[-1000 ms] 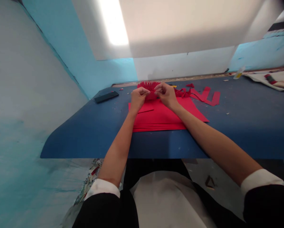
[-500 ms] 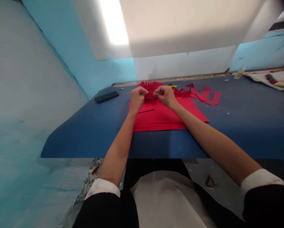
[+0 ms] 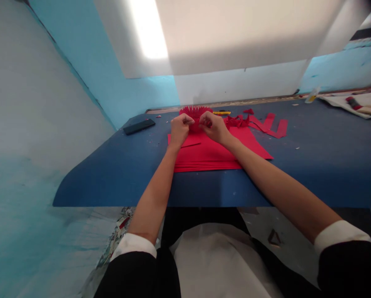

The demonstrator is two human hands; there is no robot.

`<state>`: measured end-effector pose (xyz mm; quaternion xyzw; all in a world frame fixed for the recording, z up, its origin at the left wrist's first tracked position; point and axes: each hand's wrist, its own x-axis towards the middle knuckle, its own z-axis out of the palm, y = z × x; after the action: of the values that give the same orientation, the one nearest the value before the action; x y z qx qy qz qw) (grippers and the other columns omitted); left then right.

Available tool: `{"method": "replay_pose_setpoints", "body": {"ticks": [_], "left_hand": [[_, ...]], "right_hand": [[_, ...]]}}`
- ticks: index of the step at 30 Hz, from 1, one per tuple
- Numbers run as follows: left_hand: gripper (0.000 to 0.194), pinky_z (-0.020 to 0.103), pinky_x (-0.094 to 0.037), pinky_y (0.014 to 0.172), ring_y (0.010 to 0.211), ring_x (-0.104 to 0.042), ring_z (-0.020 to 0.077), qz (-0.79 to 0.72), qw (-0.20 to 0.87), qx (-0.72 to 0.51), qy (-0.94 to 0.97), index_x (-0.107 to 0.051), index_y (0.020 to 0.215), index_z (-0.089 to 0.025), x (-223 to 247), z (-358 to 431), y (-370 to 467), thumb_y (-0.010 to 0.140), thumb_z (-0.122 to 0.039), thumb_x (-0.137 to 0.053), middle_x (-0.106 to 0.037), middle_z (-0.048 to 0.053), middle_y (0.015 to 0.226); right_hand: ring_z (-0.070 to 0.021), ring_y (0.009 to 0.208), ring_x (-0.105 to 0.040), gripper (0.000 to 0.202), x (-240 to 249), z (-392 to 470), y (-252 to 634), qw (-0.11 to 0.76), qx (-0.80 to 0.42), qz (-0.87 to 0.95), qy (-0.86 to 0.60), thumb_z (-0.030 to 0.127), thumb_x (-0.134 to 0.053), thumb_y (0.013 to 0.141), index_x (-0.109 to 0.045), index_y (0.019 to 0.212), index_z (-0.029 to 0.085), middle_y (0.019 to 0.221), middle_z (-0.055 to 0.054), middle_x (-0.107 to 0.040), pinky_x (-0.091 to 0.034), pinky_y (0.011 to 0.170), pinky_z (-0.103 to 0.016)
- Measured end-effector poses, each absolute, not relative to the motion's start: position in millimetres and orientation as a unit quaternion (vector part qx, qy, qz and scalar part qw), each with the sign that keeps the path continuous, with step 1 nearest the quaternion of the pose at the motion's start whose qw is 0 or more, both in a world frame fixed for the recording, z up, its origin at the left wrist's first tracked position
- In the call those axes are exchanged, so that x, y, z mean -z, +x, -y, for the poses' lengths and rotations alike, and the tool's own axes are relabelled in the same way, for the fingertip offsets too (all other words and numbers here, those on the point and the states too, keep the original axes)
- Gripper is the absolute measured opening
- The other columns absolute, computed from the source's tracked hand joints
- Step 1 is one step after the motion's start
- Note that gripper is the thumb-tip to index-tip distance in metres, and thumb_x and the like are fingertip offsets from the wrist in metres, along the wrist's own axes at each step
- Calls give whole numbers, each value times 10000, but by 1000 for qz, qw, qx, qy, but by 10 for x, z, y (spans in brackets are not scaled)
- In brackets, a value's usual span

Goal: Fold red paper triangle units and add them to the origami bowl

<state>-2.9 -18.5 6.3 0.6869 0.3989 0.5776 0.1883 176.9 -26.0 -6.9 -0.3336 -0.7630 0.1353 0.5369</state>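
A red paper piece with a spiky, fringed upper edge (image 3: pixel 196 110) stands at the far side of a stack of red paper sheets (image 3: pixel 216 153). My left hand (image 3: pixel 180 127) pinches its near left side between thumb and curled fingers. From the right, my right hand (image 3: pixel 215 127) has thumb and fingertips bent together at the same piece, with red showing inside the curl. The exact fingertip contact is small and partly hidden. A thin dark-red strip (image 3: pixel 190 145) lies on the sheets below my left hand.
On the blue table (image 3: pixel 111 169) a dark phone (image 3: pixel 139 126) lies to the left. A yellow cutter (image 3: pixel 222 112) sits behind my right hand. Red paper strips (image 3: pixel 276 128) and crumpled red scraps (image 3: pixel 239 121) spread rightward. A small clear bottle (image 3: pixel 312 96) stands near the wall.
My right fingers have curled and lifted slightly, opening a gap that shows red paper between thumb and forefinger. My left hand has stayed nearly still.
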Motion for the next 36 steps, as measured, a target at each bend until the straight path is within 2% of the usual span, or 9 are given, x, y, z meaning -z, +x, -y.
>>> {"method": "replay_pose_setpoints", "body": {"ticks": [5,8,13,18,22,26,32,36], "left_hand": [[236,299,-472,703,699,-654,177,-398,174,-574,694,-698,662,-221,-47,180,-34,775,-15,-687,-736,-11,688],[264,298,-483,720,706,-667,186,-412,131,-549,716,-703,690,-216,-22,199,-29,794,22,-656,-749,10,708],[265,328,-521,825,843,-731,219,-477,17,-436,763,-722,845,-220,-26,295,-22,914,-5,-583,-806,55,873],[301,414,-505,994,948,-754,249,-499,-88,-349,789,-713,909,-203,-91,365,-12,923,37,-532,-821,89,966],[297,432,-505,986,960,-750,272,-483,-145,-293,812,-713,928,-188,-112,375,4,862,42,-538,-808,116,963],[288,434,-514,983,964,-746,276,-484,-161,-286,811,-709,957,-171,-124,367,13,838,35,-548,-799,127,963],[261,433,-516,975,966,-741,289,-500,-135,-314,796,-690,938,-176,-102,331,35,837,34,-571,-784,128,949],[256,369,-521,847,915,-727,262,-501,-69,-383,773,-660,903,-199,-36,306,31,830,35,-587,-777,97,933]], "right_hand": [[-160,668,-510,100,96,201,1788,536,-132,759,-345,191,-675,802,-583,799,230,730,-2,-622,-429,680,-316],[-166,668,-536,73,127,164,1801,529,-124,757,-364,134,-634,767,-636,781,206,728,-21,-642,-432,675,-314],[-175,728,-613,241,181,135,1816,486,-104,790,-358,94,-571,770,-784,852,171,828,-58,-706,-472,716,-308],[-219,839,-691,248,150,242,1793,414,-80,797,-433,142,-593,856,-837,889,172,942,-91,-778,-512,795,-333],[-272,920,-718,258,26,440,1720,319,-6,779,-540,227,-585,931,-841,936,196,1031,-110,-801,-472,732,-345],[-287,908,-737,264,-82,594,1618,290,21,763,-577,229,-564,948,-827,951,204,1020,-114,-816,-451,714,-342],[-315,898,-752,284,-20,587,1574,306,34,756,-578,208,-548,958,-812,1058,188,981,-146,-817,-469,753,-371],[-268,932,-730,205,112,363,1691,410,-13,780,-473,114,-564,886,-756,896,186,1000,-125,-806,-510,831,-366]]}}
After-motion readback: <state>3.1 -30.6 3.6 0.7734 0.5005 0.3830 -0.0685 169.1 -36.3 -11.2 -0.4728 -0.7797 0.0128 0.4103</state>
